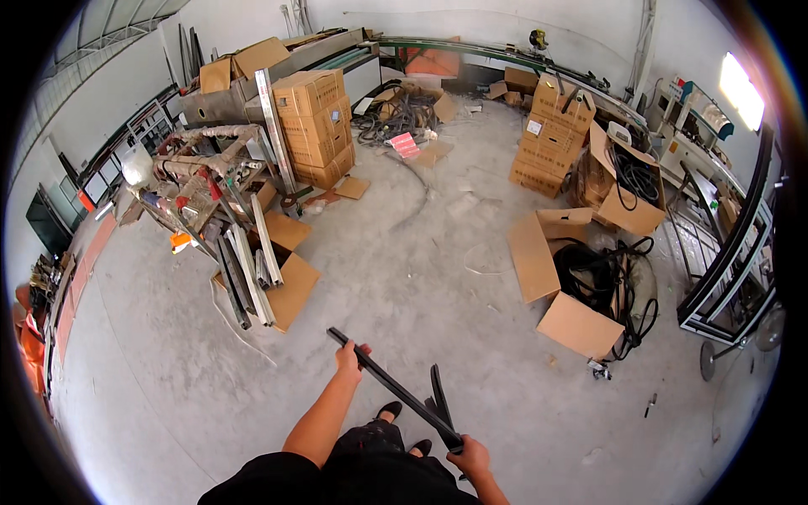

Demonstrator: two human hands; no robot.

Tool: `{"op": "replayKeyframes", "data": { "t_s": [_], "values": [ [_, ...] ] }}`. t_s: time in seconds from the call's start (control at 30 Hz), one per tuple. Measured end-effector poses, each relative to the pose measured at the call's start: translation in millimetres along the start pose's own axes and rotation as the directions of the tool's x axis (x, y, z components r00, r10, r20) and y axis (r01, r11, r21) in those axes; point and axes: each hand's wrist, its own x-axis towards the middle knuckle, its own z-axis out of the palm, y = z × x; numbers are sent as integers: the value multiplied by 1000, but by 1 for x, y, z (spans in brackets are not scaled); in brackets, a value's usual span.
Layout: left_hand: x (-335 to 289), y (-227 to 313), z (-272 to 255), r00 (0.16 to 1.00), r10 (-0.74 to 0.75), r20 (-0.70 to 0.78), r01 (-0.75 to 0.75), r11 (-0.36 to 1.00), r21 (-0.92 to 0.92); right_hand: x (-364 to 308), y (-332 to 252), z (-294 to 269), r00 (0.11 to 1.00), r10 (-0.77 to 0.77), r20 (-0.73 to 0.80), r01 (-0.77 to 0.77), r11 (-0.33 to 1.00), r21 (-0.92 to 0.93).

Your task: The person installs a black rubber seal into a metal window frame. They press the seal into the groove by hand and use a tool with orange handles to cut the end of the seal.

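Note:
My left hand (348, 360) is closed around a long black strip (396, 387), close to its far end. The strip slants down to the right, in front of my body and above the floor. My right hand (471, 457) grips its near end. Shorter black lengths (438, 400) rise from near the right hand, beside the long strip. Whether they are separate pieces or a folded part of it, I cannot tell. Both shoes show on the floor below.
To the right, an open cardboard box (532, 257) spills black rubber-like strips (589, 269). Sealed cartons (551, 126) are stacked behind it. Metal profiles (244, 278) lean at the left by a cluttered workbench (198, 160). A black metal frame (732, 236) stands far right.

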Motion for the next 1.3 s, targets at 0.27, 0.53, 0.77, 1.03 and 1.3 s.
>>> {"op": "replayKeyframes", "data": {
  "t_s": [0.27, 0.53, 0.77, 1.03, 1.3],
  "values": [
    [-133, 28, 66, 835, 111, 539, -197, 975, 106, -10, 36, 37, 998, 63, -28, -61, 996, 59],
    [-214, 40, 79, 601, 164, 782, -383, 918, 101, -24, 27, 29, 995, 97, -35, -92, 988, 124],
    [-247, 43, 74, 398, 1, 917, -497, 840, 215, -32, 46, 50, 993, 39, -112, -27, 994, 109],
    [-264, 45, 73, 310, -141, 940, -487, 826, 284, -41, 59, 58, 995, 19, -97, -5, 990, 142],
    [-256, 29, 75, 533, 34, 845, -557, 766, 321, -48, 58, 57, 1000, 13, 0, -13, 994, 111]
  ]
}}
